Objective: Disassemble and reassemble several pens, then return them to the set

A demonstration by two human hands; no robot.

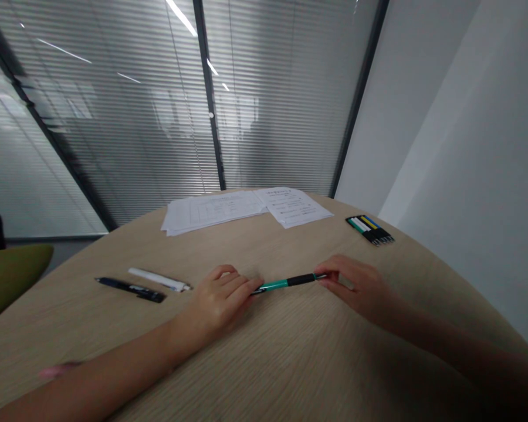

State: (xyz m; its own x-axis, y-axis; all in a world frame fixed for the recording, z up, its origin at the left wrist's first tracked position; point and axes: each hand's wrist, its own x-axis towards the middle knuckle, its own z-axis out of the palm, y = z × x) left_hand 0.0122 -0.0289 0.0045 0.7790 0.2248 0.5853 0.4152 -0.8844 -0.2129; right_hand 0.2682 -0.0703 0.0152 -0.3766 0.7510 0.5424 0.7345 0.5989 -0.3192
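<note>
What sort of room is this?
Probably an office meeting room: a rounded wood table, glass walls with slatted blinds, printed sheets and a teal pen on the table.

printed papers (246, 210) — a pen set (369, 230)

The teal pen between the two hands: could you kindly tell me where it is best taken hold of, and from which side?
I would take the teal pen by its black band, coming from above. That band is the bare middle stretch, since the left hand and right hand have their fingers at the two ends, and the slim barrel lies fairly level, so fingers could likely close across it.
</note>
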